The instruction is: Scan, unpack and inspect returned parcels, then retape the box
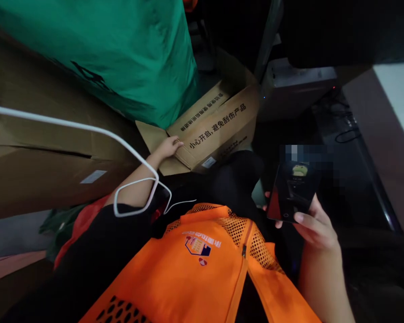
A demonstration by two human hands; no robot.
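Observation:
In my right hand [314,224] is a dark smartphone [291,193], its lit screen facing up, with my thumb on the lower part of the screen. My fingers wrap round its back and sides. My left hand [168,147] reaches forward to an open cardboard box [218,128] with black printed characters. Its fingers curl over the near corner, where the flaps fold out; part of the grip is hidden. A white cable [97,129] loops across the view, in front of my left forearm.
A big green bag [131,58] stands behind the open box. Larger cardboard boxes [47,179] fill the left side. To the right are a pale computer case [299,83], black cables [350,130] and a desk edge [397,89]. My orange vest [175,264] covers the bottom middle.

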